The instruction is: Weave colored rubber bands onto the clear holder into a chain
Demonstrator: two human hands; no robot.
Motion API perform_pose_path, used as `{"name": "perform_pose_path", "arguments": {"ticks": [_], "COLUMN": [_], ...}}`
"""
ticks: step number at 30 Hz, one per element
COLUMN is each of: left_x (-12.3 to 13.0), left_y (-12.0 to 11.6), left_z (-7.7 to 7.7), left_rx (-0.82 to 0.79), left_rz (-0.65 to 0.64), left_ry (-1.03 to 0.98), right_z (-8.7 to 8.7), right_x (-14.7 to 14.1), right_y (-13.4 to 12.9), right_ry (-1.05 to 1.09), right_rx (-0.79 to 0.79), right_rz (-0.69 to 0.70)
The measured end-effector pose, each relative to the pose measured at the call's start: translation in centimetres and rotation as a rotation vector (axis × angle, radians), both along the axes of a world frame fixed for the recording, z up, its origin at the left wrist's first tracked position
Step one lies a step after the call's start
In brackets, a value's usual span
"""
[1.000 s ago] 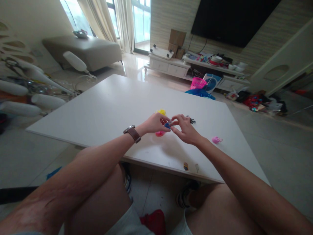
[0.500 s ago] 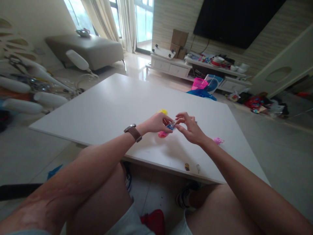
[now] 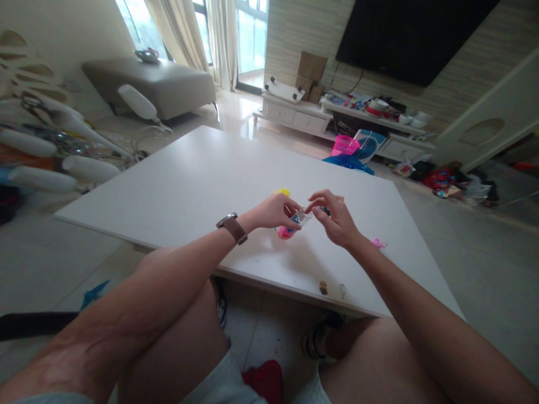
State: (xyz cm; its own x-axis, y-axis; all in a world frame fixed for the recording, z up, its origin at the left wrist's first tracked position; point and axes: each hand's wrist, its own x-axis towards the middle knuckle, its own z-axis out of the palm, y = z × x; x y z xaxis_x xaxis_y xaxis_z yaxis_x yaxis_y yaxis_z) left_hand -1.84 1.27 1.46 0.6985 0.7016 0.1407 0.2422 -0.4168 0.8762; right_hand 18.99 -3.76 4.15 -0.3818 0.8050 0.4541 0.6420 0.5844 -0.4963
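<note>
Over the middle of the white table (image 3: 168, 179), my left hand (image 3: 273, 211) is closed around a small clear plastic piece with some blue (image 3: 301, 216); its exact kind does not show. My right hand (image 3: 334, 217) is at the right end of this piece, fingers curled and fingertips close together beside it. A small dark thing (image 3: 324, 210) shows under the right fingers, too small to name. Around the left hand lie a yellow bundle (image 3: 283, 192) and a pink bundle (image 3: 284, 232), both partly covered.
A small pink item (image 3: 379, 243) lies right of my right wrist. Near the front edge are a small yellow and dark figure (image 3: 323, 288) and a small clear item (image 3: 342, 290). Beyond the table stands a pink basket (image 3: 345, 145) by a low white cabinet (image 3: 290, 112).
My right fingertips have drawn slightly right, and more of the clear piece shows between the hands. The dark thing under the right fingers shows more. The camera view has shifted a little.
</note>
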Motion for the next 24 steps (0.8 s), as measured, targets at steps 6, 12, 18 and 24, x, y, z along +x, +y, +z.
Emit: {"name": "perform_pose_path", "arguments": {"ticks": [6, 12, 18, 24], "left_x": [-3.1, -6.2, -5.6, -5.5], "left_y": [2.7, 4.8, 4.0, 3.8], "left_z": [1.7, 2.1, 2.7, 2.8], "left_rx": [0.019, 0.139, 0.171, 0.164], "left_rz": [0.333, 0.752, 0.729, 0.705], "left_ry": [-0.059, -0.057, -0.005, 0.002], "right_z": [-2.8, -10.3, -11.7, -11.7], "right_x": [0.2, -2.9, -6.7, -7.3], "right_y": [1.2, 4.0, 9.1, 10.3], "right_ry": [0.140, -0.119, -0.253, -0.285], "right_rx": [0.091, -0.211, -0.238, -0.295], "right_rz": [-0.244, 0.079, 0.304, 0.367]}}
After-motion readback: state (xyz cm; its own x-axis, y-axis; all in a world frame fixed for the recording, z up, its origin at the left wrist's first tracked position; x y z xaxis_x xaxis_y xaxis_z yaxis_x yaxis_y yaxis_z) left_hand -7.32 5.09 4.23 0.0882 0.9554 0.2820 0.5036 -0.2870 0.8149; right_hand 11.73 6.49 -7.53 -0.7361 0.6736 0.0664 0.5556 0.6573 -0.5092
